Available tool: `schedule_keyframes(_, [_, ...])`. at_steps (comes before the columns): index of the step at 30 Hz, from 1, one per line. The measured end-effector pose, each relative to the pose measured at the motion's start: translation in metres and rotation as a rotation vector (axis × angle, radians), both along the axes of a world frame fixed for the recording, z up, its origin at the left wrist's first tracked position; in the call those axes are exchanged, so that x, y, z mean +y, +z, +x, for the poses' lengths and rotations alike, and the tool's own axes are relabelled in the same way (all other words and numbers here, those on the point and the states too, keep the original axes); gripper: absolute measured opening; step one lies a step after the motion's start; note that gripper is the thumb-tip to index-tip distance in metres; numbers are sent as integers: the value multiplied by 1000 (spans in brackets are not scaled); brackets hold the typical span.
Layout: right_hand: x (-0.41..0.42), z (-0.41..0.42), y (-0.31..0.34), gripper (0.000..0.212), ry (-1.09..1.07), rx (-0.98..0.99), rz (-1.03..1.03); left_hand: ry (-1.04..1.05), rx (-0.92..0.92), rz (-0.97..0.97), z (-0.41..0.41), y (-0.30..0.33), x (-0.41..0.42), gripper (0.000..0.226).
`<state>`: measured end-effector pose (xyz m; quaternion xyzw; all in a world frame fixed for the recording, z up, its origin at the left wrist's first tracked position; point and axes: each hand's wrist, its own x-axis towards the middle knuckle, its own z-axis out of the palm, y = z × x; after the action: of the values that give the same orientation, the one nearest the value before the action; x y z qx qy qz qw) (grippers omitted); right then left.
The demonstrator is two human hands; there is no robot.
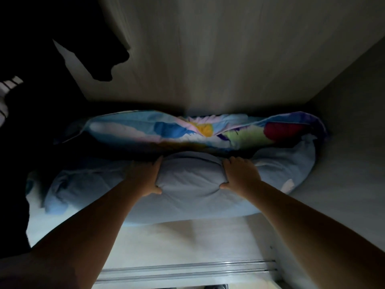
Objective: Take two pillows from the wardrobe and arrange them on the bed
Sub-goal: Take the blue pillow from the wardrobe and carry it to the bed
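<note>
Two pillows lie stacked on a wardrobe shelf, seen from below. The lower one is a plain light-blue pillow (187,184); on top of it rests a colourful patterned pillow (187,130) with blue, yellow, green and red patches. My left hand (145,176) and my right hand (239,174) both grip the front bulge of the light-blue pillow, one on each side, fingers pressed under the patterned pillow's edge. The pillows' left ends fade into shadow.
The pale wooden shelf board (187,243) carries the pillows, with a metal sliding-door rail (187,270) below. The wardrobe's right wall (350,142) stands close beside the pillows. A wooden panel (208,49) spans overhead. Dark hanging clothes (31,101) fill the left.
</note>
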<state>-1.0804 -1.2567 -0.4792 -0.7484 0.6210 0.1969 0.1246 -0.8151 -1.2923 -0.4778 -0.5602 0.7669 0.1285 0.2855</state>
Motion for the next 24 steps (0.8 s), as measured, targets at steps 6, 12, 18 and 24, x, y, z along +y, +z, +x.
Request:
schedule_keyframes(6, [21,-8,9,53,-37,-50,81,55,-58,-54,-15,9,24,33])
schedule_keyframes(12, [33,-8,68,52,-22,-63,77,-94,-107,-181,-3,68,37,28])
schedule_keyframes(18, [43,-9,172,52,-104,-84,-26,-161,-56,-262,-7,166,25,33])
schedule_keyframes(24, [67,0,263,46,-226,-119,-132,-274,-82,-351,-14,260,13,29])
